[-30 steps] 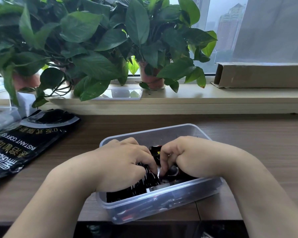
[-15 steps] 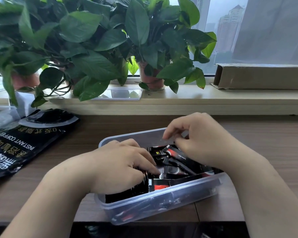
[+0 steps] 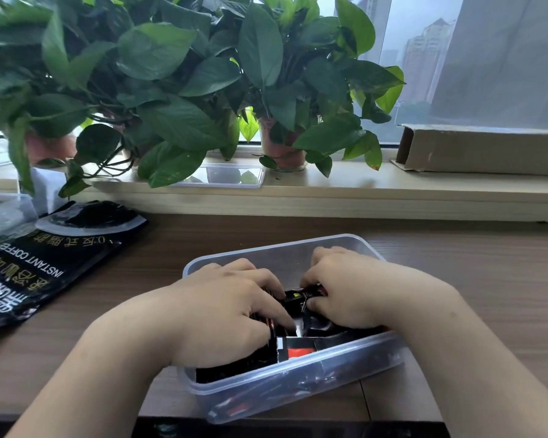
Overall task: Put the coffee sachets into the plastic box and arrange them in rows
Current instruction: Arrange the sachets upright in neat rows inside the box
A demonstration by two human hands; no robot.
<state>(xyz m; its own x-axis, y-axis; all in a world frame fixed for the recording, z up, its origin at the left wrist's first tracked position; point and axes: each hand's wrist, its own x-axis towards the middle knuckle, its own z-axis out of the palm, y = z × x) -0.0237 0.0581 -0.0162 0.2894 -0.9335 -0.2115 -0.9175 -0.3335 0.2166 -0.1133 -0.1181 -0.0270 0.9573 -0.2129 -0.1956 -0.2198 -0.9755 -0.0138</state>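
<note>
A clear plastic box [image 3: 285, 249] stands on the wooden table in front of me. Black coffee sachets [image 3: 298, 347] with red and white marks lie inside it, mostly hidden under my hands. My left hand [image 3: 225, 311] is in the left half of the box, fingers bent down onto a stack of sachets. My right hand [image 3: 348, 289] is in the right half, fingers curled round a black sachet [image 3: 301, 295] with a yellow mark. Both hands nearly meet in the middle.
A black instant coffee bag [image 3: 45, 263] lies flat at the left. Another clear container [image 3: 0, 213] sits at the far left edge. Potted plants [image 3: 171, 90], a clear lid [image 3: 231, 175] and a cardboard box [image 3: 481, 150] stand on the window sill behind.
My right hand lifted toward the box's far wall half a second ago and has come back down onto the sachets. The left hand stayed on its stack.
</note>
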